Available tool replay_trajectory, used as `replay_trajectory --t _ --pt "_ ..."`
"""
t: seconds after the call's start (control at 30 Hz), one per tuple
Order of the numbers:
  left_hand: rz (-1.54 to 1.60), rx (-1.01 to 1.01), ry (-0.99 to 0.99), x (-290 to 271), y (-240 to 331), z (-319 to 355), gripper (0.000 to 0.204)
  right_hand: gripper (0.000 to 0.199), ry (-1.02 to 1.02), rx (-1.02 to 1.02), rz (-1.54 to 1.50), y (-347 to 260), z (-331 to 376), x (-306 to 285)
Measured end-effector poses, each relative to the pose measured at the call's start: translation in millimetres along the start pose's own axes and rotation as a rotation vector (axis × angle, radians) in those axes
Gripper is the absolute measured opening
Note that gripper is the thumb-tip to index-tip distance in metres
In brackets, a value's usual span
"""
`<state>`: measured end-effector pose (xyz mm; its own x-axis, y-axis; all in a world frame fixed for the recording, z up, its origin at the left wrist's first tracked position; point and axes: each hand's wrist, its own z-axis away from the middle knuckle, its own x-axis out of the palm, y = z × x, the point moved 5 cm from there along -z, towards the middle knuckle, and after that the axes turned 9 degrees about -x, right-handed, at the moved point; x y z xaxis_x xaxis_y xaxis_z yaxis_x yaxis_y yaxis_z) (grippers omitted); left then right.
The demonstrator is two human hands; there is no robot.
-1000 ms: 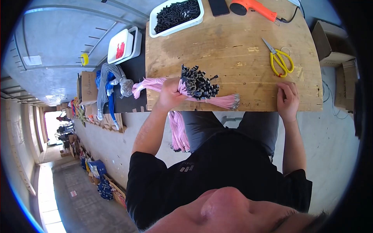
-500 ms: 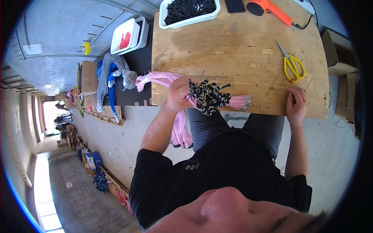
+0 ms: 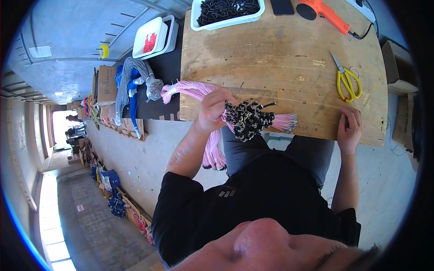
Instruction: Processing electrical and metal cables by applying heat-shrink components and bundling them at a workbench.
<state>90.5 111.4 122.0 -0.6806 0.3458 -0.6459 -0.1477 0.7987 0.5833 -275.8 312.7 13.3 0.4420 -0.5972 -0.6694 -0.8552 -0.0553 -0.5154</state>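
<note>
Black-tipped pink wires (image 3: 246, 119) fan out along the near edge of a wooden desk (image 3: 253, 58), left of centre, in the head view. A worker's left hand (image 3: 213, 109) is clamped around the bundle just behind the tips, apparently to keep them gathered. The right hand (image 3: 350, 130) rests half-open and empty at the near right, perhaps for support. Yellow-handled scissors (image 3: 347, 85) lie just beyond, seemingly for easy reach; a white tray (image 3: 226, 25) of black pieces (image 3: 228, 10) stands far left.
</note>
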Motion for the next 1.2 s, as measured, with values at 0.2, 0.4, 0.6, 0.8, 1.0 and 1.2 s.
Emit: replay_trajectory --t 0.2,0.4,0.6,0.8,1.0,1.2 --pt "-0.006 0.006 0.014 -0.1 2.5 -1.2 0.028 0.018 -0.017 0.015 0.010 -0.9 -0.4 0.2" --pt "0.044 -0.036 0.040 -0.6 -2.9 0.2 0.027 0.018 -0.012 0.023 -0.023 -1.3 -1.5 -0.1" --pt "0.029 -0.114 0.042 -3.3 -13.6 6.7 0.032 0.018 -0.013 0.022 -0.025 2.1 -0.7 -1.0" --pt "0.129 -0.094 0.038 -3.7 -26.1 12.5 0.025 0.018 0.006 -0.003 -0.023 1.6 -1.6 -1.8" --pt "0.339 -0.208 0.055 -5.1 -68.0 45.9 0.033 0.018 0.004 -0.007 -0.029 -0.7 -3.0 -1.9" --pt "0.688 -0.570 -0.015 -3.3 -99.5 75.8 0.080 0.019 0.003 0.010 -0.039 -0.3 -1.6 -2.2"
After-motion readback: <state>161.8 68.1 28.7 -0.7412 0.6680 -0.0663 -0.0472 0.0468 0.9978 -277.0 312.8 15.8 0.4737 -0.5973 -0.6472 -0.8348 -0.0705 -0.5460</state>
